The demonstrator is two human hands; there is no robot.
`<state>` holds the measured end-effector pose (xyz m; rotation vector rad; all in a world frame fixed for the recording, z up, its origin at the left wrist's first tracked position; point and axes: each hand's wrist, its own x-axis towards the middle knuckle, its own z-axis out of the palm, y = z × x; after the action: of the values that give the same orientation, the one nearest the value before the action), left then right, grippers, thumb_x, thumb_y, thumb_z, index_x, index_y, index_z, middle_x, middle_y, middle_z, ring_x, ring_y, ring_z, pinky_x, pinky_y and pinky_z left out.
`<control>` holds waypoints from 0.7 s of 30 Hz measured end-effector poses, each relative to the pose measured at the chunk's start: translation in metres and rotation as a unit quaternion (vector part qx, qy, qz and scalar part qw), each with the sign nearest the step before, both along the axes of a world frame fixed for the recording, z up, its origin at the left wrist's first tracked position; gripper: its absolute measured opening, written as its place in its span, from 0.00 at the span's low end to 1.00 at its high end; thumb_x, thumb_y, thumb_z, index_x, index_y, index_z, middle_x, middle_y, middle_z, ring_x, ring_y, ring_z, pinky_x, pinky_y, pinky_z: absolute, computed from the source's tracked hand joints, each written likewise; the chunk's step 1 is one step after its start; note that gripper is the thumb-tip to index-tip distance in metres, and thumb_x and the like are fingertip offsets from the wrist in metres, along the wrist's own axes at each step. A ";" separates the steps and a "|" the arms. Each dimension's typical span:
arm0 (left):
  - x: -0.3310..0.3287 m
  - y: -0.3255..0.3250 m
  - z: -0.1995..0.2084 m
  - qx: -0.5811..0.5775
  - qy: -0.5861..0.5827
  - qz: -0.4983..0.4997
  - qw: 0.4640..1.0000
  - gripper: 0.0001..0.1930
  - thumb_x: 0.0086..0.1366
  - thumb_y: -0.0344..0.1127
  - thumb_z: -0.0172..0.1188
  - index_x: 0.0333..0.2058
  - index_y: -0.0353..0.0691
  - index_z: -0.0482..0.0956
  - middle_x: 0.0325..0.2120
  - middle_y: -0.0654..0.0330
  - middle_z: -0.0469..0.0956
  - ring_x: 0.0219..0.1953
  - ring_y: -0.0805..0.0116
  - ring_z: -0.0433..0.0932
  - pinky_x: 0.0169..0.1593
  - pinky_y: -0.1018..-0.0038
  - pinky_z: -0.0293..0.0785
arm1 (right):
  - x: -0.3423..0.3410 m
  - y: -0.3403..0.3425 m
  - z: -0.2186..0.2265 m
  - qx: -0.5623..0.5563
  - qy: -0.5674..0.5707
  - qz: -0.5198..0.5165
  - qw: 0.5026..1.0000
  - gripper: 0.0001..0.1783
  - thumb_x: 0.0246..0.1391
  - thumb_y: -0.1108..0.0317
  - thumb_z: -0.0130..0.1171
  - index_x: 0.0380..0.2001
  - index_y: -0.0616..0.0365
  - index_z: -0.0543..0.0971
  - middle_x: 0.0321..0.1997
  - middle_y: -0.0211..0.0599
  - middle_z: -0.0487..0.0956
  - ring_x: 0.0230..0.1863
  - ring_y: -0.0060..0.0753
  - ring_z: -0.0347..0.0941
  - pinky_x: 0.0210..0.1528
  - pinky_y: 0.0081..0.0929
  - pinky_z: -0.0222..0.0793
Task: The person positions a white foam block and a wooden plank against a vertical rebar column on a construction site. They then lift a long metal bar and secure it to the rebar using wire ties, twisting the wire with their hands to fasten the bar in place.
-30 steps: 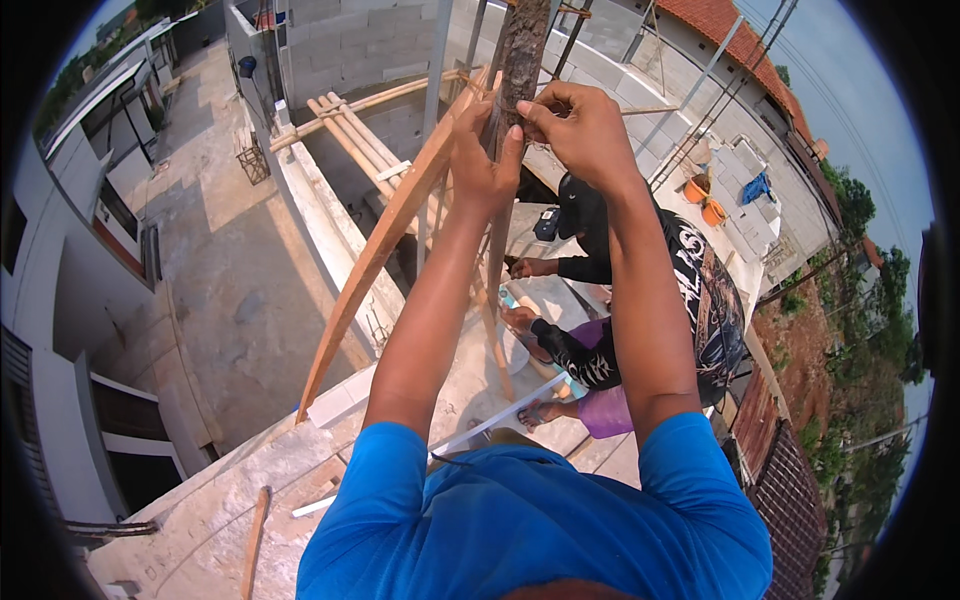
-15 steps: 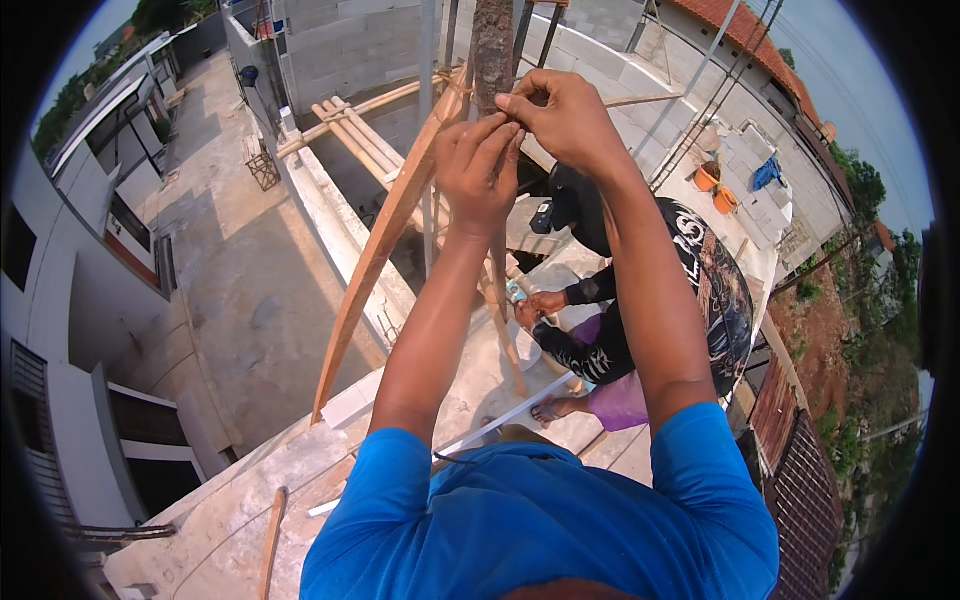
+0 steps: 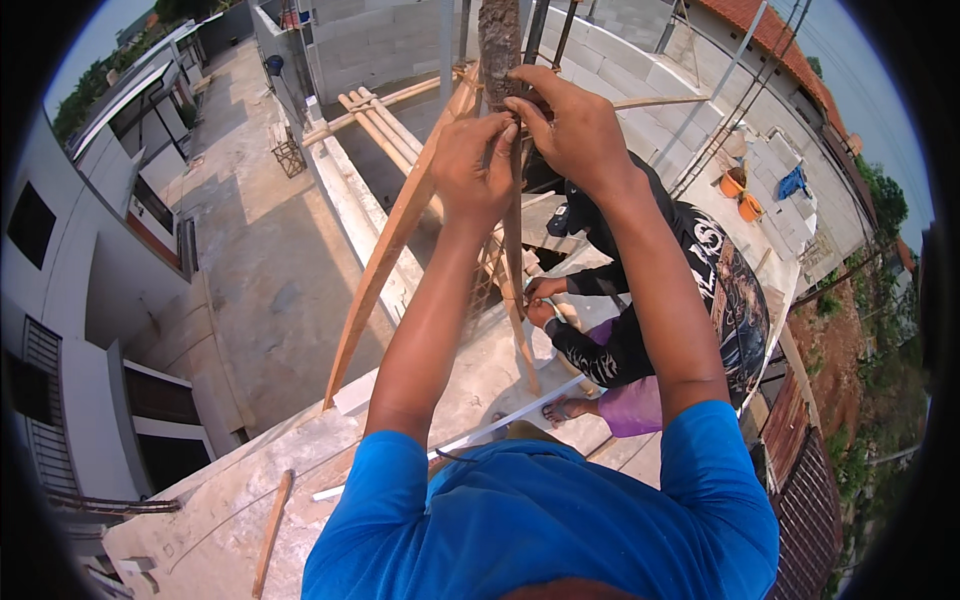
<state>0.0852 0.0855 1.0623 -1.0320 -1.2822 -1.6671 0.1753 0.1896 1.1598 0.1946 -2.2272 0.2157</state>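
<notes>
Both my arms reach up to an upright, rough brown wooden post (image 3: 499,50). My left hand (image 3: 470,168) is pinched closed at the post's near side, and whatever lies between its fingertips is too small to tell. Beside it, my right hand (image 3: 578,128) curls with thumb and forefinger against the post, its grip also hiding anything held. A long slanting timber plank (image 3: 385,260) rises from the ledge to the post, just left of my left hand. Below my right forearm crouches a co-worker in a dark printed long-sleeved top (image 3: 715,265), whose hands (image 3: 540,300) work low by the post.
Bamboo poles (image 3: 380,130) span the gap beyond the plank. A white strip (image 3: 500,422) and a short wooden batten (image 3: 273,530) lie on the concrete ledge (image 3: 220,540). Orange buckets (image 3: 750,207) stand at right near grey block walls. At left, the ledge drops to a paved lane (image 3: 270,300).
My view has shifted, so the scene sits farther right. My right forefinger has straightened along the post, and the fingertips of my two hands stay close together. The co-worker's hands have shifted slightly.
</notes>
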 end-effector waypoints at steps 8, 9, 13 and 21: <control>-0.005 -0.001 0.003 -0.016 -0.043 -0.021 0.999 0.07 0.70 0.31 0.67 0.42 0.34 0.85 0.35 0.55 0.86 0.38 0.68 0.83 0.43 0.72 0.78 | -0.002 0.026 0.006 0.202 0.001 0.033 0.979 0.16 0.50 0.73 0.63 0.45 0.55 0.78 0.38 0.36 0.79 0.39 0.45 0.82 0.36 0.38 0.80; -0.004 -0.001 0.003 -0.015 -0.061 -0.031 0.998 0.07 0.70 0.32 0.66 0.42 0.34 0.85 0.34 0.56 0.86 0.37 0.70 0.83 0.43 0.74 0.78 | -0.002 0.027 0.006 0.217 0.009 0.031 0.976 0.15 0.50 0.73 0.63 0.43 0.55 0.78 0.37 0.35 0.78 0.38 0.44 0.81 0.36 0.38 0.80; 0.004 -0.006 0.016 -0.018 -0.177 -0.098 0.979 0.10 0.72 0.34 0.65 0.43 0.32 0.84 0.33 0.59 0.86 0.35 0.76 0.81 0.41 0.76 0.77 | 0.000 0.033 0.003 0.265 0.026 0.012 0.964 0.10 0.52 0.72 0.61 0.39 0.55 0.76 0.35 0.33 0.75 0.37 0.41 0.80 0.34 0.37 0.81; 0.001 -0.019 0.045 -0.081 -0.140 -0.063 0.985 0.10 0.71 0.35 0.66 0.40 0.31 0.85 0.30 0.57 0.87 0.33 0.77 0.82 0.39 0.76 0.77 | 0.000 0.023 -0.025 0.249 0.041 -0.053 0.966 0.10 0.52 0.73 0.60 0.39 0.57 0.75 0.35 0.36 0.75 0.37 0.43 0.80 0.35 0.37 0.80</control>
<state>0.0863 0.0663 1.1075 -1.0175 -1.5857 -1.8791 0.1755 0.2129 1.1352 0.3468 -2.1640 -0.4091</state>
